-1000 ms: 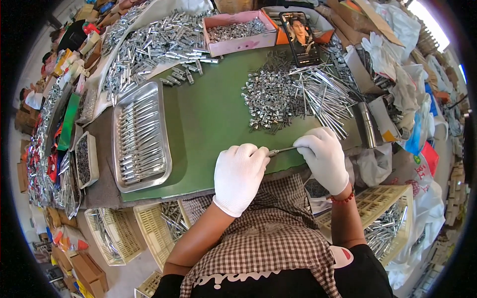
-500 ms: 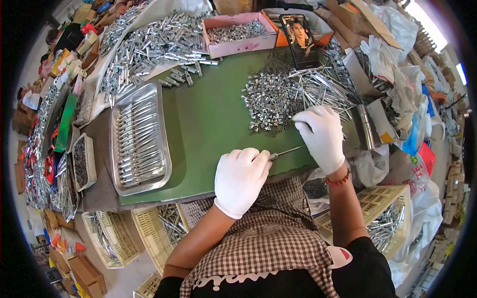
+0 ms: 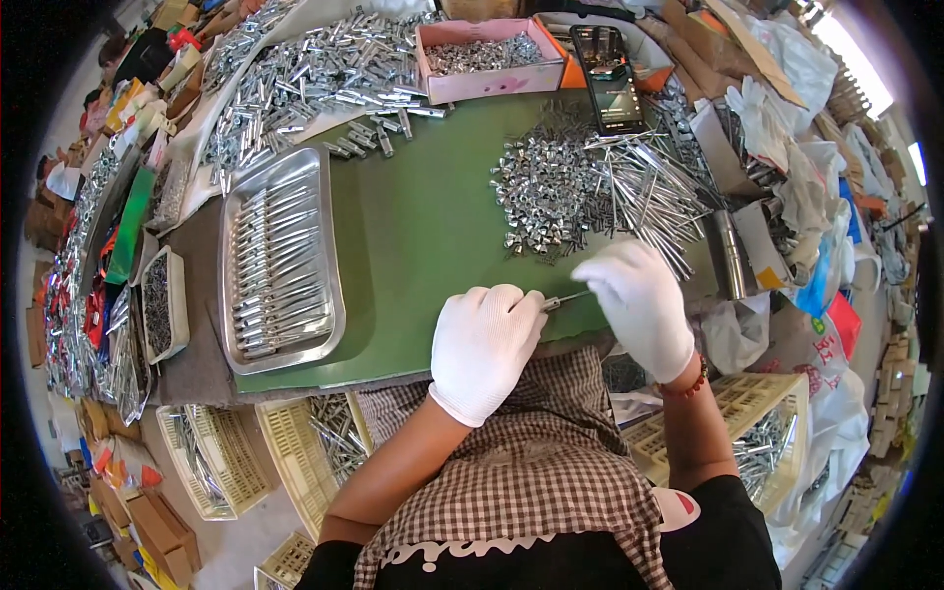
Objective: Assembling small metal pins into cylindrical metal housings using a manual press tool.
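Observation:
My left hand [image 3: 487,344], in a white glove, is closed around a slim metal rod piece [image 3: 562,300] at the table's front edge. A thin shaft sticks out of its grip to the right. My right hand [image 3: 641,310], gloved too, hovers at the shaft's far end; its fingers are blurred, and I cannot tell whether they touch it. Beyond that hand lie a heap of small cone-shaped metal fittings [image 3: 541,192], scattered little screws [image 3: 595,211] and a pile of long thin metal rods [image 3: 654,192]. To the left, a steel tray [image 3: 334,258] holds a row of assembled rod pieces [image 3: 280,261].
A pink box [image 3: 501,83] of small parts stands at the back, beside an upright phone [image 3: 607,88]. Metal cylinders [image 3: 324,74] are heaped at the back left. A metal tube [image 3: 727,256] stands at the right. Cream crates [image 3: 228,472] sit below the table.
My right hand has shifted slightly down and its fingers have drawn together near the shaft. My left hand keeps its grip. The phone's picture has changed, and the view has shifted a little.

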### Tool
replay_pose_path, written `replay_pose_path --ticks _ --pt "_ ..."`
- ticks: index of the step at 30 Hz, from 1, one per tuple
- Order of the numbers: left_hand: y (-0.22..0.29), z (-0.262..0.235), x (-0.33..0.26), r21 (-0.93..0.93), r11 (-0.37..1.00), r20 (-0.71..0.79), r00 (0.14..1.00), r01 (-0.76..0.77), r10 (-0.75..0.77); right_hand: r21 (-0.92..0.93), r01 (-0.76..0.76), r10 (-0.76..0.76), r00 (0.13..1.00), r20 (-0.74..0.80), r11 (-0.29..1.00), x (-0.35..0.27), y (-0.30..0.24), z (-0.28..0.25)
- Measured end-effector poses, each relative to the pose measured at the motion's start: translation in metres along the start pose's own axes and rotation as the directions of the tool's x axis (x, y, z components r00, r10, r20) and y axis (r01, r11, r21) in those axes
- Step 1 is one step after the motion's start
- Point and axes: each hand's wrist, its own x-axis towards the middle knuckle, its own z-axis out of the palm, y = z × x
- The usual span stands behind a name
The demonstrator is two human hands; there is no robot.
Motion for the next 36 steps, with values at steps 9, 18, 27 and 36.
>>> replay_pose_path --ticks 9,18,27,36 --pt "0.001 0.001 -0.001 0.009 1.000 -0.006 1.000 -0.006 0.006 0.205 -0.005 -0.002 0.999 0.034 0.979 0.000 -0.015 0.015" --pt "-0.002 0.000 -0.001 0.038 0.998 -0.004 0.999 -0.042 0.043 -0.128 0.360 -0.333 0.923 0.191 0.924 0.009 -0.030 0.007" --pt "-0.002 0.002 -0.003 0.052 0.999 -0.052 0.998 -0.015 0.018 -0.128 0.002 0.001 1.000 0.018 0.992 -0.020 -0.013 -0.009" --pt "-0.002 0.003 -0.005 0.006 1.000 -0.052 0.999 -0.015 0.015 -0.240 -0.489 0.399 0.852 -0.338 0.839 -0.072 0.092 -0.056"
